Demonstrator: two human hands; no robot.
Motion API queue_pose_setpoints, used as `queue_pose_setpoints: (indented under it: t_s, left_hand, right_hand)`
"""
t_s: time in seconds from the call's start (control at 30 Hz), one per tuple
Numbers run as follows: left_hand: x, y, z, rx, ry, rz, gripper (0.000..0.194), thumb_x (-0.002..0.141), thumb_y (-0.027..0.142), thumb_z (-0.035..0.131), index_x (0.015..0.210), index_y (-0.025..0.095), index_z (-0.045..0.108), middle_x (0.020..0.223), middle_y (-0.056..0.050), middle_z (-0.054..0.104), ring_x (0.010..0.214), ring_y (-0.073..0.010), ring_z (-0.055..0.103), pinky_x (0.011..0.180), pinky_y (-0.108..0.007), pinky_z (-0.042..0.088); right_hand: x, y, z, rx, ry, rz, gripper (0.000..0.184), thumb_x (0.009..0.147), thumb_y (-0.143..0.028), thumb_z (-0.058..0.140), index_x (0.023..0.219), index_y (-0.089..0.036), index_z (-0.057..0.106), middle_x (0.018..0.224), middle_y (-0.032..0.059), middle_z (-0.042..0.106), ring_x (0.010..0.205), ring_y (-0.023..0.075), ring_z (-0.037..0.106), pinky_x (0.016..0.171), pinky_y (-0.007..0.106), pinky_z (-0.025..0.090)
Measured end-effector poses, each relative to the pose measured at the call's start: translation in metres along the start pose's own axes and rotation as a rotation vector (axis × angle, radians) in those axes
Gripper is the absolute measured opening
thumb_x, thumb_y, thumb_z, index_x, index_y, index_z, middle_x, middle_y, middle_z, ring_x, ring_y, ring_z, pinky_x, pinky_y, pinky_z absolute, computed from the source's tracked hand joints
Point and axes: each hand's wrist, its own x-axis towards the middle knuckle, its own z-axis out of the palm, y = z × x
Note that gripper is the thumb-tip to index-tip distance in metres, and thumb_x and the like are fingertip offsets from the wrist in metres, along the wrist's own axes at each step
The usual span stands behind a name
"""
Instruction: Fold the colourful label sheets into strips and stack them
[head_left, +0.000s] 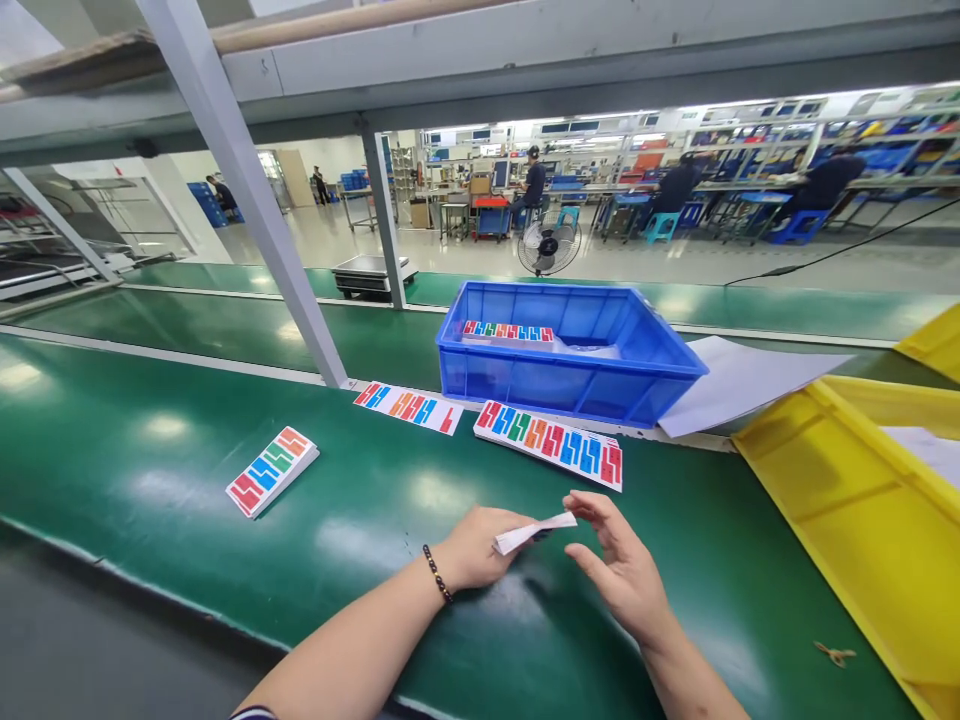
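My left hand (484,548), with a beaded bracelet at the wrist, is closed around a small stack of white cards (534,532) seen edge-on. Just right of the stack, my right hand (616,568) has its thumb and fingers apart; its fingertips are close to the stack's end, and I cannot tell whether they touch it. Beyond the hands lies a long stack of sticker sheets (551,445) with red, blue, green and orange shapes. A single sheet with some stickers gone (409,407) lies left of it. Farther left is a shorter sticker stack (272,471).
A blue bin (570,375) holding more sticker sheets stands behind the stacks. To the right are a yellow bin (847,500), white paper (739,380) and a rubber band (834,655). A slanting metal post (255,200) rises from the green bench (150,420).
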Motion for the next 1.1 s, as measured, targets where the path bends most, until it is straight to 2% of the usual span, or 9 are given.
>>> queue_pose_setpoints:
  t_s: [0.1,0.17,0.33,0.47,0.6,0.77,0.87,0.97,1.1]
  left_hand:
    - [0.001,-0.003,-0.002,0.151,-0.132,0.076,0.032,0.081,0.018,0.042,0.108,0.020,0.059,0.105,-0.004,0.067,0.092,-0.0163,0.062,0.081,-0.026,0.046]
    - [0.001,-0.003,-0.003,0.181,-0.169,0.087,0.035,0.079,0.015,0.043,0.110,0.021,0.057,0.107,-0.003,0.066,0.094,-0.0149,0.062,0.082,-0.024,0.045]
    - [0.000,0.002,-0.005,0.226,-0.227,0.077,0.035,0.079,0.017,0.043,0.111,0.022,0.056,0.107,-0.003,0.066,0.093,-0.0151,0.062,0.080,-0.023,0.045]
    - [-0.001,0.002,-0.003,0.221,-0.261,0.081,0.032,0.080,0.020,0.044,0.109,0.023,0.057,0.105,-0.002,0.066,0.091,-0.0151,0.062,0.077,-0.022,0.045]
    - [-0.002,0.004,-0.001,0.202,-0.281,0.088,0.029,0.079,0.021,0.045,0.105,0.022,0.059,0.102,-0.002,0.067,0.088,-0.0149,0.063,0.075,-0.021,0.045]
    - [-0.003,0.009,-0.003,0.189,-0.297,0.083,0.031,0.078,0.019,0.045,0.106,0.023,0.058,0.099,-0.001,0.068,0.086,-0.0140,0.063,0.072,-0.020,0.044]
    - [-0.003,0.009,-0.003,0.238,-0.315,0.063,0.035,0.074,0.014,0.048,0.106,0.024,0.058,0.096,0.000,0.069,0.085,-0.0147,0.063,0.069,-0.020,0.043]
    - [-0.002,0.010,-0.002,0.300,-0.326,0.043,0.034,0.070,0.013,0.051,0.102,0.022,0.059,0.095,-0.001,0.069,0.083,-0.0156,0.064,0.068,-0.021,0.043]
    - [-0.001,0.014,-0.002,0.368,-0.359,0.035,0.027,0.072,0.016,0.051,0.097,0.022,0.059,0.090,0.000,0.069,0.081,-0.0155,0.064,0.063,-0.021,0.042]
  right_hand:
    - [-0.001,-0.011,-0.006,-0.063,-0.085,-0.204,0.021,0.081,-0.021,0.052,0.100,-0.024,0.061,0.089,0.0074,0.062,0.084,0.0208,0.059,0.075,0.035,0.050]
    - [-0.001,-0.016,-0.007,-0.054,-0.126,-0.282,0.021,0.082,-0.013,0.048,0.093,-0.024,0.062,0.079,0.0055,0.061,0.077,0.0191,0.059,0.068,0.032,0.050]
    - [0.000,-0.022,-0.008,-0.009,-0.149,-0.286,0.022,0.080,-0.008,0.050,0.093,-0.023,0.060,0.077,0.0050,0.059,0.072,0.0181,0.057,0.061,0.030,0.049]
    - [-0.004,-0.025,-0.007,-0.003,-0.147,-0.260,0.018,0.081,-0.006,0.046,0.079,-0.021,0.056,0.069,0.0031,0.055,0.065,0.0164,0.054,0.056,0.030,0.046]
    - [-0.008,-0.026,-0.006,-0.051,-0.120,-0.303,0.018,0.081,-0.005,0.044,0.077,-0.020,0.053,0.064,0.0015,0.051,0.061,0.0151,0.050,0.052,0.029,0.043]
    - [-0.008,-0.030,-0.006,-0.127,-0.162,-0.405,0.016,0.084,-0.013,0.047,0.097,-0.018,0.054,0.079,0.0068,0.055,0.075,0.0188,0.053,0.062,0.033,0.047]
    - [-0.007,-0.035,-0.004,-0.250,-0.220,-0.505,0.035,0.082,-0.022,0.053,0.115,-0.015,0.048,0.092,0.0116,0.056,0.086,0.0232,0.053,0.070,0.039,0.046]
    - [-0.007,-0.041,0.001,-0.324,-0.277,-0.587,0.030,0.080,-0.009,0.049,0.109,-0.015,0.053,0.085,0.0088,0.059,0.082,0.0215,0.054,0.070,0.039,0.044]
    - [-0.008,-0.046,0.004,-0.333,-0.245,-0.607,0.027,0.075,0.004,0.046,0.092,-0.015,0.057,0.075,0.0055,0.061,0.072,0.0176,0.054,0.065,0.035,0.041]
